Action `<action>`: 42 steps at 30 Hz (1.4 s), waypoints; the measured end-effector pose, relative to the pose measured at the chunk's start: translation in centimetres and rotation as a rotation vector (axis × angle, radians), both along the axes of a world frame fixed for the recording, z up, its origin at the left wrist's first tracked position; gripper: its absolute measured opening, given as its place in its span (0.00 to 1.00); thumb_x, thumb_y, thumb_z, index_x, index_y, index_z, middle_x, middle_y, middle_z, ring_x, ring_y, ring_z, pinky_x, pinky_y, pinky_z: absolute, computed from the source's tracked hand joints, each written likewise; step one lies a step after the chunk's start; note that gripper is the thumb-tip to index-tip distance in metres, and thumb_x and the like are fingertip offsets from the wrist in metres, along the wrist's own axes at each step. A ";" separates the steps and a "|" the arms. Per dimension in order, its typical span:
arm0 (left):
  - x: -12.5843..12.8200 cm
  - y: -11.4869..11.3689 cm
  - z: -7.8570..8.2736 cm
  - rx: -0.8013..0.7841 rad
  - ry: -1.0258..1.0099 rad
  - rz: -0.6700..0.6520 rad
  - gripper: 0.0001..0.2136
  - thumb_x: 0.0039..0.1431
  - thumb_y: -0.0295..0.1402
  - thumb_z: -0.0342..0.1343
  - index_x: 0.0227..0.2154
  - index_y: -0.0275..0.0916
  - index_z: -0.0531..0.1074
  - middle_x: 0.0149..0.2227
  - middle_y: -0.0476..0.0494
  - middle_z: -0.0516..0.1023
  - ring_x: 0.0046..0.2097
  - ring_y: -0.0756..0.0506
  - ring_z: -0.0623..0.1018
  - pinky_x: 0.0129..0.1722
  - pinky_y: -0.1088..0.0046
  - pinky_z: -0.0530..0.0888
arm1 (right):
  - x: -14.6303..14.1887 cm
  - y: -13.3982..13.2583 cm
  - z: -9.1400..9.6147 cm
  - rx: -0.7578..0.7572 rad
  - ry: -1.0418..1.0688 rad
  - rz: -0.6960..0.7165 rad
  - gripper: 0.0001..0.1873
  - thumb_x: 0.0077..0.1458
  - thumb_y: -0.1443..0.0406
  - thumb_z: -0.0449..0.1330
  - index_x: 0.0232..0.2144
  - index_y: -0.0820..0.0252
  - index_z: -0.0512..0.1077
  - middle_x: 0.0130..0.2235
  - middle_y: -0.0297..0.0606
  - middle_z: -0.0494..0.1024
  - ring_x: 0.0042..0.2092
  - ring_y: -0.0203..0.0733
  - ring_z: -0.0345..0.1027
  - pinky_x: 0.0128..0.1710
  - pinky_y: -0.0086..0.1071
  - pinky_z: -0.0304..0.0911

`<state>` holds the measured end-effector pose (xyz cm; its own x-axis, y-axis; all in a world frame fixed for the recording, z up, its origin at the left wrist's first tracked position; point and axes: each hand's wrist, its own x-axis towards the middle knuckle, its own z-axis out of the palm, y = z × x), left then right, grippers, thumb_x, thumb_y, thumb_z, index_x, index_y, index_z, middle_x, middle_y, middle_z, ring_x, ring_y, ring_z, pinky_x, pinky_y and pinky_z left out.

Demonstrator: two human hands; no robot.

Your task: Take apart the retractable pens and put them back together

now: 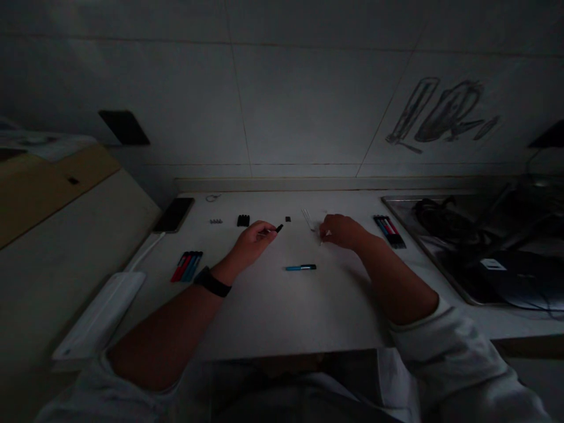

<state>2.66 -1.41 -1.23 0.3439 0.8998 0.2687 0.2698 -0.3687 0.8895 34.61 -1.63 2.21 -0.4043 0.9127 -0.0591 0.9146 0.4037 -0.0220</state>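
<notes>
My left hand [253, 239] is closed on a thin pen part with a black tip [279, 228], held just above the white table [273, 311]. My right hand [341, 231] rests curled on the table, pinching a small pale piece [321, 240] I cannot name. A blue pen [300, 268] lies between and in front of both hands. Thin clear refills [307, 218] lie just left of my right hand. A small black piece [288, 219] sits beyond the left hand's tip.
Coloured pens lie in a bunch at left [187, 265] and another at right [389, 229]. Black caps [242, 220], small springs [215, 221], a phone [174, 214] and a white power bank [99, 314] are on the left. A metal tray [445, 273] with cables stands right.
</notes>
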 end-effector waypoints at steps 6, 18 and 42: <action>-0.4 0.4 -0.2 0.167 0.173 0.096 0.06 0.65 0.35 0.59 0.40 0.39 0.77 0.42 0.43 0.79 0.41 0.45 0.78 0.47 0.64 0.75 | -2.7 -0.9 -0.6 0.020 0.069 0.085 0.07 0.64 0.69 0.60 0.41 0.59 0.79 0.46 0.47 0.81 0.44 0.47 0.75 0.43 0.35 0.63; -0.4 0.1 0.3 0.314 0.333 0.033 0.03 0.62 0.33 0.63 0.38 0.42 0.77 0.39 0.45 0.81 0.43 0.43 0.79 0.47 0.62 0.74 | -5.7 -1.5 -0.9 0.248 0.433 0.194 0.10 0.68 0.65 0.57 0.44 0.57 0.79 0.45 0.44 0.82 0.46 0.47 0.73 0.50 0.39 0.63; 0.1 -0.6 0.5 0.423 0.413 -0.080 0.03 0.62 0.32 0.65 0.39 0.43 0.77 0.39 0.45 0.81 0.44 0.41 0.78 0.49 0.61 0.72 | -7.9 -2.6 -1.4 0.328 0.351 0.238 0.14 0.68 0.66 0.59 0.54 0.57 0.76 0.44 0.44 0.84 0.46 0.50 0.75 0.52 0.42 0.61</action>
<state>2.72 -1.99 -0.76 0.5584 0.7110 0.4274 0.5190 -0.7013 0.4886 26.73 -4.25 0.78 -0.5463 0.7413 0.3900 0.7574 0.6360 -0.1479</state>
